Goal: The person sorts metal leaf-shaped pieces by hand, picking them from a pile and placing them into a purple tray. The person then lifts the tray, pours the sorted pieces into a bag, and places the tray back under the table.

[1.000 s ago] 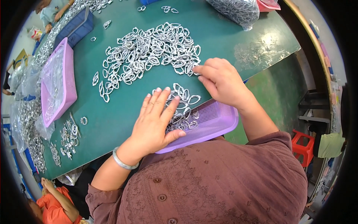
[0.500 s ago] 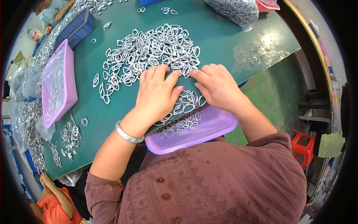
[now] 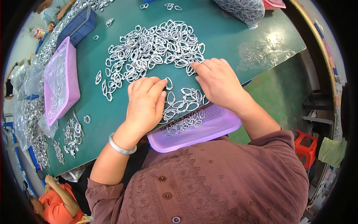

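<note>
A heap of silver-coloured oval metal rings [image 3: 149, 48] lies on the green table. My left hand [image 3: 145, 102], with a pale bangle at its wrist, pinches one metal ring [image 3: 169, 83] at thumb and forefinger, between the heap and the table edge. At the heap's right end, my right hand [image 3: 220, 80] has its fingers curled over a ring [image 3: 190, 70] at the rim; its hidden fingertips seem to grip it. Nearer me, a smaller group of rings [image 3: 184, 100] rests along the table edge. Just below that edge, a purple mesh basket [image 3: 220, 125] contains several rings.
To the left stand a second purple basket [image 3: 74, 80] with plastic film and a blue bin [image 3: 80, 26]. Small metal parts [image 3: 72, 134] lie beyond my left arm. A bag of parts [image 3: 242, 11] sits far right. Co-workers are at the left; a red stool [image 3: 305, 147] stands right.
My left hand has drawn back from the heap toward me and left, bringing a ring with it. My right hand stays by the heap's right end. The view has shifted slightly.
</note>
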Action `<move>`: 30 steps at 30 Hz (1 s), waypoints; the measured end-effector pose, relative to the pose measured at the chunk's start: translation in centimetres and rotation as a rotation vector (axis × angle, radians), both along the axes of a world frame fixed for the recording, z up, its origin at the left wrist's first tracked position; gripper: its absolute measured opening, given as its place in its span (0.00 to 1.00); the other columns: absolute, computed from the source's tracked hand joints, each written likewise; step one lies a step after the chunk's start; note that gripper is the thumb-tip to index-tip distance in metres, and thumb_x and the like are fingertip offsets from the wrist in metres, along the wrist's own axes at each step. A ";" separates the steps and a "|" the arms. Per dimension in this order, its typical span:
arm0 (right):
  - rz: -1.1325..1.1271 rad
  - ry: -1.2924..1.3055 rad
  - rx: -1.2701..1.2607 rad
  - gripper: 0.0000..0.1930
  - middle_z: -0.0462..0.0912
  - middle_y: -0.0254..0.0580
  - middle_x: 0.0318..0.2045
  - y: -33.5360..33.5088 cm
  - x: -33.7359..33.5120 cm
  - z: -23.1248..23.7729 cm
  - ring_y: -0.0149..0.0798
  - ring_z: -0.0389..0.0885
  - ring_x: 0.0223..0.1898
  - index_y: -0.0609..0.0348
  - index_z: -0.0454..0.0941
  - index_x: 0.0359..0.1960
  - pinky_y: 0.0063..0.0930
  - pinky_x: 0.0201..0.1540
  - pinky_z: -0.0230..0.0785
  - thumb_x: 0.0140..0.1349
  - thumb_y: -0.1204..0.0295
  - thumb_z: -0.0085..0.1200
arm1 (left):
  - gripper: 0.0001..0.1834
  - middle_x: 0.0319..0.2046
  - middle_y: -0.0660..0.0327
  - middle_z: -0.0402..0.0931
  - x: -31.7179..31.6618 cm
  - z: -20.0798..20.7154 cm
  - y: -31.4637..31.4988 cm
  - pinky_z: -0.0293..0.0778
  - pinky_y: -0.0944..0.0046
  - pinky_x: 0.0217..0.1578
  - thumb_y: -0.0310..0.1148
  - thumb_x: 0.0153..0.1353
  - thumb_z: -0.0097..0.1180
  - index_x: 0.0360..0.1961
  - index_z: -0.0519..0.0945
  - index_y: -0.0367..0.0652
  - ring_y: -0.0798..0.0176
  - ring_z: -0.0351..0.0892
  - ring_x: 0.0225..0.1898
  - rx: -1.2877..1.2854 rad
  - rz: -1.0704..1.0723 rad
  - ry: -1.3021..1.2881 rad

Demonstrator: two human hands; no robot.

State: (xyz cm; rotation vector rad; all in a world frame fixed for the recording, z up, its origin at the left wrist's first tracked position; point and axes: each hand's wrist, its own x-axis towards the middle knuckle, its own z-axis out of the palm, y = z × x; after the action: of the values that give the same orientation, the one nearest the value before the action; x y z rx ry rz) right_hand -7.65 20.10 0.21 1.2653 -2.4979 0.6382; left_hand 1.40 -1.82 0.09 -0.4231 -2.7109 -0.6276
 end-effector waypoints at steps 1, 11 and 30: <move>0.013 -0.003 0.018 0.11 0.76 0.38 0.28 -0.1 0.1 0.0 0.44 0.76 0.34 0.57 0.79 0.40 0.38 0.39 0.63 0.54 0.76 0.54 | 0.15 0.42 0.56 0.77 0.2 -0.2 -0.3 0.63 0.54 0.53 0.24 0.57 0.56 0.47 0.80 0.39 0.52 0.74 0.46 0.012 0.029 0.019; 0.106 -0.100 0.009 0.09 0.75 0.38 0.27 -0.3 0.5 -0.3 0.44 0.76 0.36 0.55 0.81 0.35 0.38 0.40 0.63 0.52 0.76 0.54 | 0.17 0.44 0.55 0.75 -0.8 -0.2 0.1 0.64 0.53 0.53 0.23 0.56 0.55 0.49 0.80 0.42 0.50 0.72 0.48 0.013 0.003 -0.026; 0.046 -0.087 -0.056 0.10 0.72 0.37 0.29 2.5 0.1 -0.7 0.43 0.72 0.35 0.56 0.83 0.37 0.36 0.40 0.63 0.52 0.76 0.56 | 0.11 0.40 0.60 0.74 -2.9 0.8 1.8 0.62 0.53 0.52 0.27 0.52 0.62 0.38 0.82 0.45 0.53 0.72 0.46 -0.075 -0.143 0.010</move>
State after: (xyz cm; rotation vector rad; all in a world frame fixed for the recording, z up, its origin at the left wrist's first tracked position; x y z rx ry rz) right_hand -7.52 22.59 -0.50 1.3053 -2.5069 0.7841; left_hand -1.49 -0.02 0.85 -0.6425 -2.7181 -0.5608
